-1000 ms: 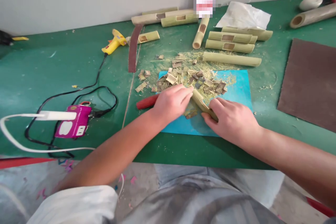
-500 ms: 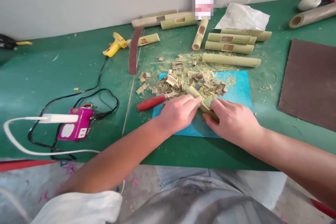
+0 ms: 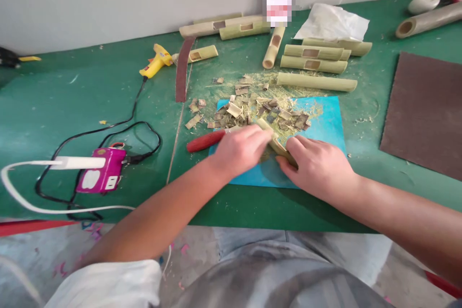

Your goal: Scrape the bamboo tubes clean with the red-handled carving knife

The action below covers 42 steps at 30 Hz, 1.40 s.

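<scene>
A slim bamboo piece [image 3: 277, 143] slants over the blue sheet [image 3: 327, 125]. My right hand [image 3: 317, 163] is wrapped round its near end. My left hand [image 3: 241, 150] lies against the upper left part of the bamboo, fingers pressed together; whatever is under those fingers is hidden. Just left of it rests a red-handled knife [image 3: 205, 141], its blade partly behind my left hand. Bamboo chips [image 3: 234, 109] and yellowish dust are heaped beyond my hands, on the sheet and the green table [image 3: 216, 207].
Several cut bamboo tubes [image 3: 313, 65] lie at the back, near a white plastic bag [image 3: 332, 21]. Leftward are a yellow glue gun [image 3: 158, 61], a corded purple power adapter [image 3: 101, 169] and a brown strip [image 3: 183, 70]. A dark brown sheet [image 3: 426, 115] is at right.
My left hand has shifted slightly left and up along the bamboo, now covering more of the knife blade. My right hand keeps its hold on the near end.
</scene>
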### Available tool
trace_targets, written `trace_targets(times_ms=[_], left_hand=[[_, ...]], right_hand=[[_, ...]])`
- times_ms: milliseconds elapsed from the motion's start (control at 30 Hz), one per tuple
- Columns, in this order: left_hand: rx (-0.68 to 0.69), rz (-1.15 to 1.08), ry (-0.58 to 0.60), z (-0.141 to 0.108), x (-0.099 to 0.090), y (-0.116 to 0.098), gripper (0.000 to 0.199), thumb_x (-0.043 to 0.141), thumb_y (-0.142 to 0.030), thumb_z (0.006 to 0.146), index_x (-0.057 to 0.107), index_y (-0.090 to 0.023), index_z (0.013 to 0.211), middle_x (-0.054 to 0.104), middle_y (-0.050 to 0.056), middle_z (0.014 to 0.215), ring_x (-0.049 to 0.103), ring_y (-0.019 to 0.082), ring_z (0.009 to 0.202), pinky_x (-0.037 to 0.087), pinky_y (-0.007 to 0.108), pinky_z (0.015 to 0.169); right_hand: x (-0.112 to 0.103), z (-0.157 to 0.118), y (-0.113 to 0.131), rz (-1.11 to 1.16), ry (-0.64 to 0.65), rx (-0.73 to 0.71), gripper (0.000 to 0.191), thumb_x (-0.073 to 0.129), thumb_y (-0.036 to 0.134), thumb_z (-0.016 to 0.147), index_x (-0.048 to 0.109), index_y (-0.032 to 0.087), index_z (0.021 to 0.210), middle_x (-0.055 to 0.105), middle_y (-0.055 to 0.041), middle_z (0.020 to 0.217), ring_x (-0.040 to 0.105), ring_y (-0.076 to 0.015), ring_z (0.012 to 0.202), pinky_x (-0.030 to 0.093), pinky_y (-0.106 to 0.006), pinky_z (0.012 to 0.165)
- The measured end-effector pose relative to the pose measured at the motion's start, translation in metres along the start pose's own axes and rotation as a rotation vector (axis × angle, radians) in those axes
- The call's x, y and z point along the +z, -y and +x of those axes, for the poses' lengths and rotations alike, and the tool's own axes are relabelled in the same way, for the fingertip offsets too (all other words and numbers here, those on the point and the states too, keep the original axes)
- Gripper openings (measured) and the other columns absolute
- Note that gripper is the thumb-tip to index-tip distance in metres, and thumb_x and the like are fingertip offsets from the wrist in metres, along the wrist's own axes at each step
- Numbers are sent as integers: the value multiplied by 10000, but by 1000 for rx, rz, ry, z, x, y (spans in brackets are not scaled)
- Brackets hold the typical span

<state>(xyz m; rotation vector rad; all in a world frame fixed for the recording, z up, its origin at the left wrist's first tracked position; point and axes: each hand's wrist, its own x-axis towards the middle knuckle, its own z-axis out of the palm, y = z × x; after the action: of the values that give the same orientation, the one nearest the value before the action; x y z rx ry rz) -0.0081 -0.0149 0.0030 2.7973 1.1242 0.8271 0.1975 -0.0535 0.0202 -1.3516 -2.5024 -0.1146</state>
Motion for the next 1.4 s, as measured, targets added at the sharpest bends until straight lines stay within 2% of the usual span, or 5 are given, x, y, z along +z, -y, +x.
trace_targets(times_ms=[300, 367, 867, 1300, 1400], left_hand=[[-47, -17, -42, -1, 0, -2, 244, 430, -198, 992, 663, -125, 994, 714, 87, 882, 690, 163, 817, 561, 281, 765], [-30, -24, -3, -1, -1, -2, 234, 435, -198, 990, 659, -127, 987, 708, 77, 855, 687, 158, 793, 556, 270, 746], [-7, 6, -2, -2, -2, -1, 235, 438, -197, 990, 663, -133, 1000, 705, 72, 833, 685, 154, 796, 560, 268, 749], [14, -40, -7, -1, -1, -2, 209, 482, -194, 975, 670, -118, 1024, 715, 68, 821, 689, 156, 764, 559, 263, 721], [-18, 10, -92, -1, -1, -1, 212, 479, -178, 973, 672, -92, 984, 715, 93, 828, 690, 166, 762, 559, 274, 715]], right_hand=[[0, 0, 3, -47, -57, -51, 176, 506, 261, 876, 577, 189, 732, 574, -11, 630, 466, -138, 553, 258, -298, 556], [0, 0, 3, -48, -61, -58, 173, 509, 255, 868, 573, 191, 721, 570, -9, 625, 464, -138, 549, 261, -299, 555], [0, -1, 2, 17, 18, -35, 158, 493, 254, 879, 587, 183, 774, 584, -26, 668, 477, -148, 599, 257, -296, 564], [0, -1, 1, 17, -19, -24, 159, 527, 268, 871, 586, 182, 751, 585, -4, 658, 466, -131, 565, 265, -287, 546], [0, -1, 1, 16, -31, -22, 163, 535, 268, 869, 583, 182, 740, 585, 0, 652, 470, -129, 557, 276, -283, 546]])
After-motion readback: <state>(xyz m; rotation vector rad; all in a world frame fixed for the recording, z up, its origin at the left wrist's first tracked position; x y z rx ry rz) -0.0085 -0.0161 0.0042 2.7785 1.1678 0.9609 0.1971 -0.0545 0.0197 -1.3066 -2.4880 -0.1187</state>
